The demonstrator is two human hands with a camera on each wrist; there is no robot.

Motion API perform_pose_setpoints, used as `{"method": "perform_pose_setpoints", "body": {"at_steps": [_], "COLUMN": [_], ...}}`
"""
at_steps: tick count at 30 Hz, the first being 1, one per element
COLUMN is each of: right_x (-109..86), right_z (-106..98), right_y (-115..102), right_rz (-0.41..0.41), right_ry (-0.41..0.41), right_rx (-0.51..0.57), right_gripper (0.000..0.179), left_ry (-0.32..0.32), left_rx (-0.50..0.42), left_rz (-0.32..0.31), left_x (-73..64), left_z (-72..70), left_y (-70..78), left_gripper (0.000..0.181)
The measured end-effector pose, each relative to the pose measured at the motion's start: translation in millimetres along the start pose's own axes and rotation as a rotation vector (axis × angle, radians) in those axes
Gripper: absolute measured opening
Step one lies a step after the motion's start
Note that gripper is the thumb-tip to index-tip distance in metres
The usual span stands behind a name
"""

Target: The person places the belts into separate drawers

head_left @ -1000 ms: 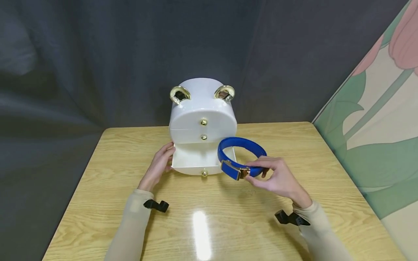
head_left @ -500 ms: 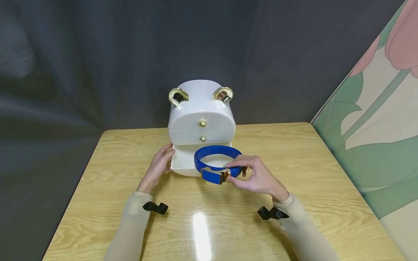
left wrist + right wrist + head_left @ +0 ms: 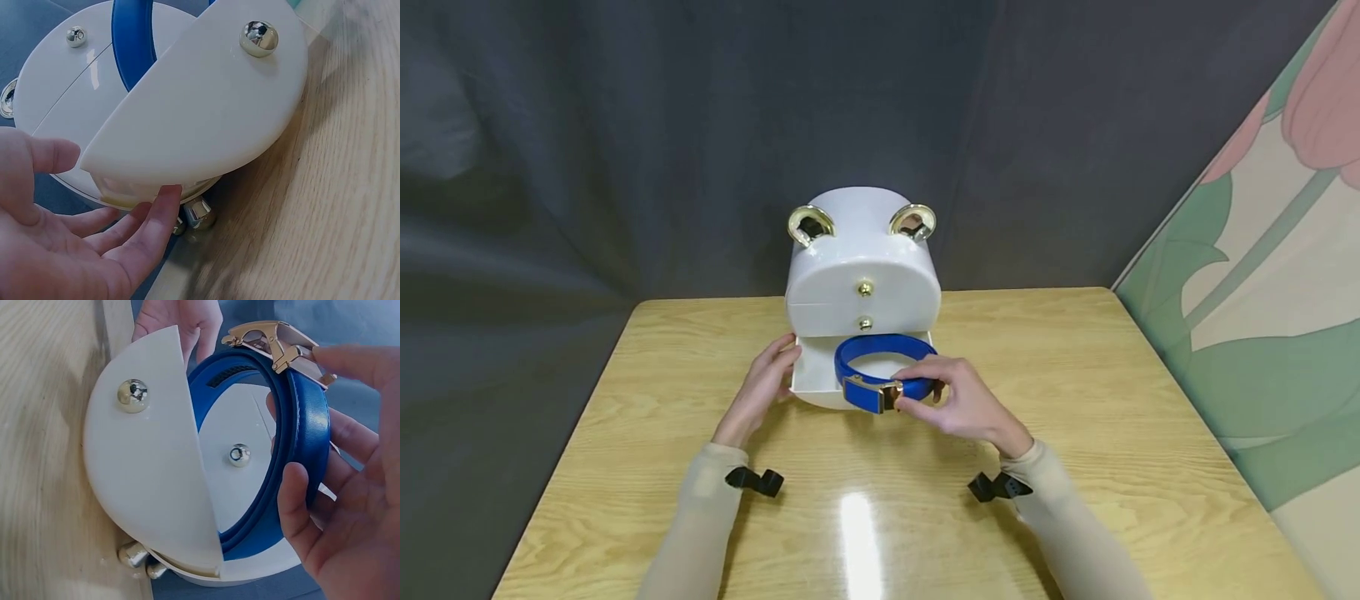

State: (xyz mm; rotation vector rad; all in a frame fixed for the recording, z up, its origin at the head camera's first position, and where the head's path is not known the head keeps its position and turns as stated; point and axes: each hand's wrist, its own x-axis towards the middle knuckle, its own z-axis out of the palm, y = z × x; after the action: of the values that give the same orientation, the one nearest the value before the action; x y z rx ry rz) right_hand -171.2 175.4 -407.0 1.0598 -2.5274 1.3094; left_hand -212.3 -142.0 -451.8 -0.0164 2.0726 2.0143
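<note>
A coiled blue belt with a gold-edged buckle is gripped at its right side by my right hand. The belt hangs over the pulled-out lower drawer of a white rounded box. In the right wrist view, thumb and fingers close on the blue strap, with a finger at the buckle. My left hand touches the drawer's left side with its fingertips; in the left wrist view its fingers reach under the drawer's edge, the thumb apart.
Two gold ear-shaped pieces stand on the box top, and small gold knobs dot its front. Dark cloth hangs behind the wooden table. A tulip-patterned panel borders the right side.
My right hand has carried the belt left, from the drawer's right corner to over its middle and right part. The left hand stays at the drawer's side.
</note>
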Motion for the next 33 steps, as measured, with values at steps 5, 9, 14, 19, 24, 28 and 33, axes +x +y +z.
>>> {"method": "perform_pose_setpoints", "body": {"at_steps": [5, 9, 14, 19, 24, 28, 33], "right_x": [5.9, 11.0, 16.7, 21.4, 27.5, 33.9, 40.7], "right_z": [6.9, 12.4, 20.2, 25.4, 29.7, 34.5, 38.7], "right_y": [5.1, 9.5, 14.7, 18.3, 20.0, 18.9, 17.0], "right_rz": [0.006, 0.033, 0.052, 0.056, 0.076, 0.115, 0.162], "right_ry": [0.015, 0.006, -0.011, -0.007, -0.001, -0.011, -0.028], "right_rx": [-0.029, -0.061, -0.081, -0.101, -0.136, -0.152, -0.167], "right_gripper": [0.031, 0.033, 0.033, 0.032, 0.032, 0.034, 0.033], "left_ry": [0.002, 0.006, -0.002, -0.006, -0.006, -0.003, -0.018], "left_rx": [-0.005, -0.010, -0.010, -0.013, -0.005, 0.009, 0.016], "left_rz": [0.006, -0.009, -0.007, 0.002, 0.006, 0.015, 0.024], "left_x": [-1.2, -2.2, -3.1, -1.8, 0.5, -0.8, -1.2], "left_z": [-0.2, 0.5, 1.6, 2.1, 1.6, 0.3, 0.7], "left_y": [1.7, 2.5, 2.2, 0.4, -1.8, -0.9, -1.9], "left_gripper": [0.062, 0.062, 0.062, 0.056, 0.054, 0.054, 0.055]}}
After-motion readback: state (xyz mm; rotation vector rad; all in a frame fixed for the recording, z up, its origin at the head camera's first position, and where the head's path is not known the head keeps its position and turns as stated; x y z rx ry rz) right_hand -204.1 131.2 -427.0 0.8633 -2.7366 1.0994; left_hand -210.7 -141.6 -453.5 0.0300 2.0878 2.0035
